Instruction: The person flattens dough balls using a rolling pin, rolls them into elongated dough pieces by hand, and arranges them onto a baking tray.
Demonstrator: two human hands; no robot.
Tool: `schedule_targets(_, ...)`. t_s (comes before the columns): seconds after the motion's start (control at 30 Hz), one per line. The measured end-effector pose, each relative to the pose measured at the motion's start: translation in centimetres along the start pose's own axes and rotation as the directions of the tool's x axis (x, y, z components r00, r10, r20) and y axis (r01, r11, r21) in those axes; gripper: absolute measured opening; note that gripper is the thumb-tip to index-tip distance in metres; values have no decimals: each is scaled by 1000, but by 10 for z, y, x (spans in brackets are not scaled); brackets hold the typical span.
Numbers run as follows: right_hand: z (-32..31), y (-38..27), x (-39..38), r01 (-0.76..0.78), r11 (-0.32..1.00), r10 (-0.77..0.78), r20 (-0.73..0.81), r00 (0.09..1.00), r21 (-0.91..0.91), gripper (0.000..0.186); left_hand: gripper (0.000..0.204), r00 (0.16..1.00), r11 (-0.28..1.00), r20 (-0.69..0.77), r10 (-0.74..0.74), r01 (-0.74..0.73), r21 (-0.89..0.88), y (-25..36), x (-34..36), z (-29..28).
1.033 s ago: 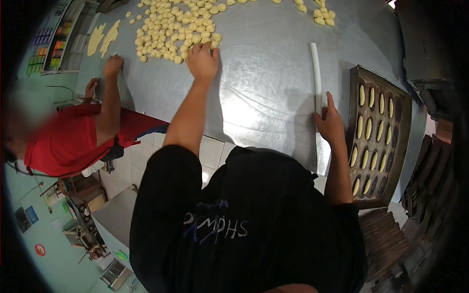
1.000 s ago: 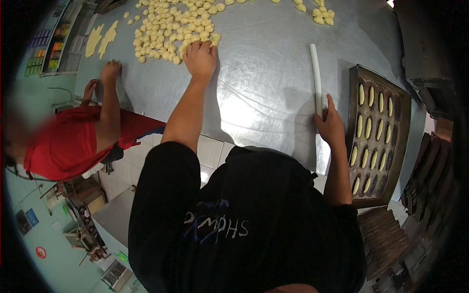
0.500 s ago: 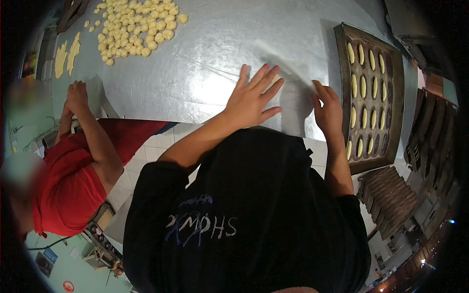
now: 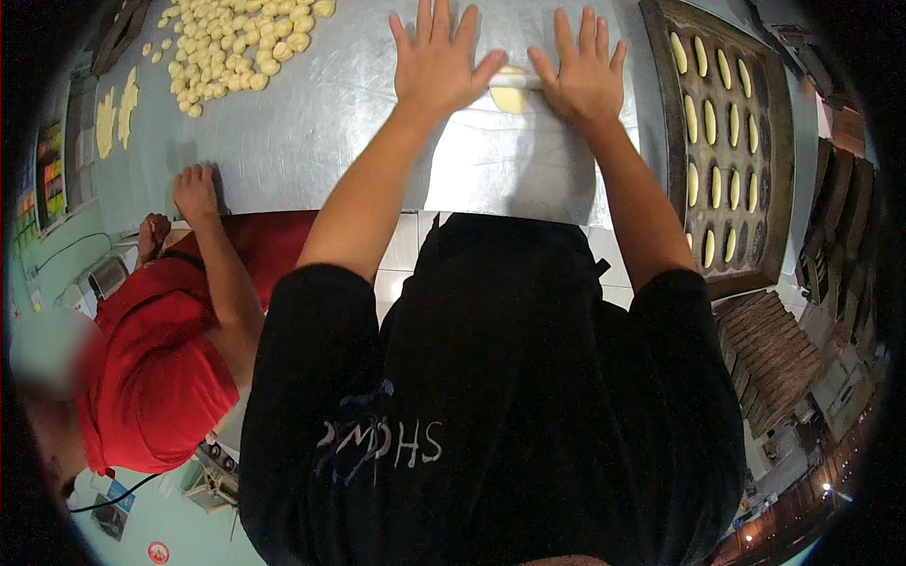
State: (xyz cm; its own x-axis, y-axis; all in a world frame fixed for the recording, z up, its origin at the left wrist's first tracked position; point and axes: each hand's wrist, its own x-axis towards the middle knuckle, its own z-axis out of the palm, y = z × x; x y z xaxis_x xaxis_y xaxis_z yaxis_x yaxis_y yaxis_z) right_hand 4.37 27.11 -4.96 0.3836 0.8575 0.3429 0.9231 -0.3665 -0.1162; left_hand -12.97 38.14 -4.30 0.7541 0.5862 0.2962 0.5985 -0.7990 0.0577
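Note:
My left hand (image 4: 434, 71) and my right hand (image 4: 587, 75) are stretched out over the metal table, fingers spread and pointing away from me. Between them runs a slim pale rolling pin (image 4: 528, 82), its ends under my palms and thumbs. A small flattened piece of yellow dough (image 4: 511, 101) lies beneath the pin, showing on both its near and far sides. Neither hand is closed around the pin.
Many small dough balls (image 4: 231, 47) cover the table's far left, with two long flat dough strips (image 4: 105, 123) beyond them. At right stands a dark baking tray (image 4: 672, 104) with rows of slender dough pieces. A co-worker in red (image 4: 160, 387) is at my left.
Both hands have moved forward, away from me. My right hand held the blurred, slanting rolling pin; now the pin lies crosswise on the dough under both spread hands. The co-worker's hands have come apart.

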Motion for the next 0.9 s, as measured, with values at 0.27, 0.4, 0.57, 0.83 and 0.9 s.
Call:
schedule_targets(0.27, -41, 2, -81, 142, 984, -165, 263, 951, 107, 44, 86, 963, 924, 178, 202, -127, -362, 23, -97, -25)
schedule_targets(0.4, -46, 30, -80, -141, 962, 97, 189, 977, 234, 38, 105, 982, 918, 152, 111, -43, -394, 24, -99, -23)
schedule_targets(0.57, -12, -1, -51, 181, 915, -179, -38, 983, 361, 49, 118, 938, 907, 286, 197, -64, -415, 25, -30, 0)
schedule_targets(0.83, -25, -25, -95, 281, 952, -305, 397, 866, 119, 71, 111, 869, 901, 278, 410, -337, -275, 14, -70, -10)
schedule_targets(0.9, -37, -19, -119, 278, 940, -339, 436, 833, 200, 71, 106, 842, 885, 302, 446, -364, -291, 14, -93, -28)
